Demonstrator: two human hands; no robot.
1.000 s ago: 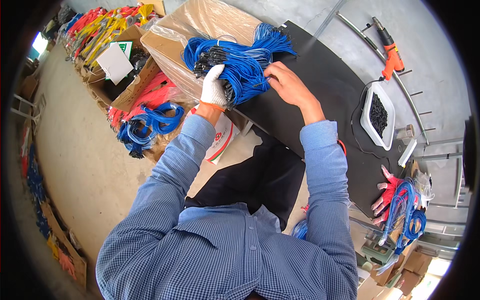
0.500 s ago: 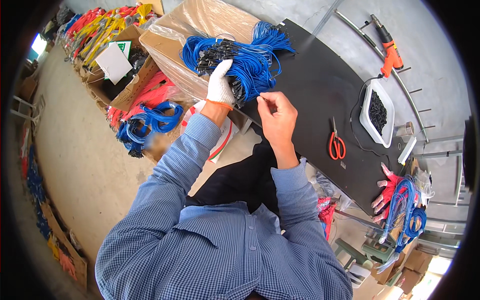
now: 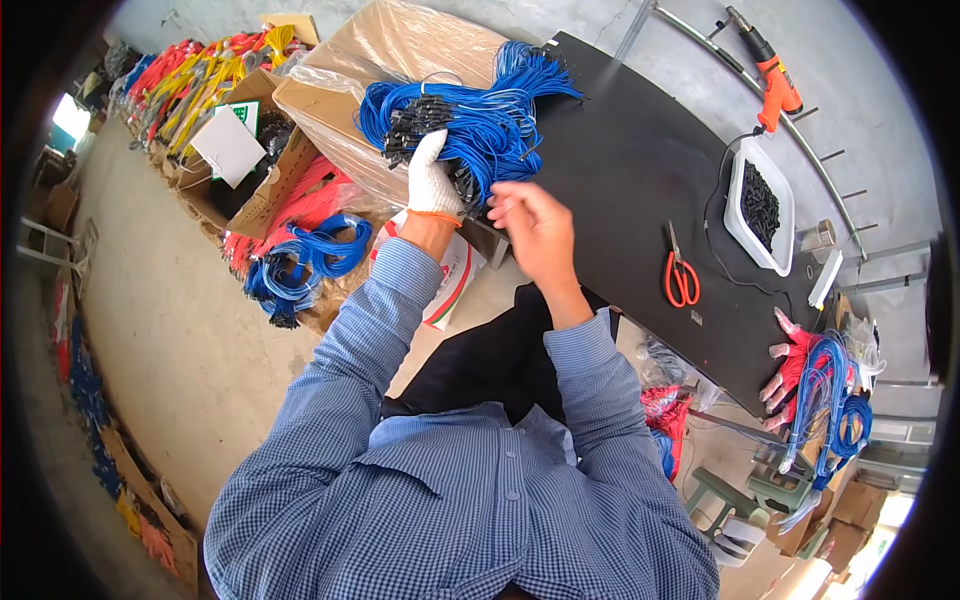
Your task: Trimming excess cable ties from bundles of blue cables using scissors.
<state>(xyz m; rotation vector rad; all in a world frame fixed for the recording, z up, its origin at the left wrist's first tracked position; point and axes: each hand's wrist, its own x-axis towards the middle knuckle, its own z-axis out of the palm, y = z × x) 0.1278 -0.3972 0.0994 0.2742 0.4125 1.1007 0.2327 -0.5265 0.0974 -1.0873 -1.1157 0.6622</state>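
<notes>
At table (image 3: 625,150), blue cables (image 3: 490,120), sideways, tails (image 3: 545,75) rightward

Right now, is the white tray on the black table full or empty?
The white tray is partly filled: small black pieces lie heaped inside, with bare white wall showing around them.

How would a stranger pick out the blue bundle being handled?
Find the black table, then the plastic-covered carton at its left end. The blue bundle lies where they meet; unlike the other blue coils, it has the gloved left hand on it.
</notes>
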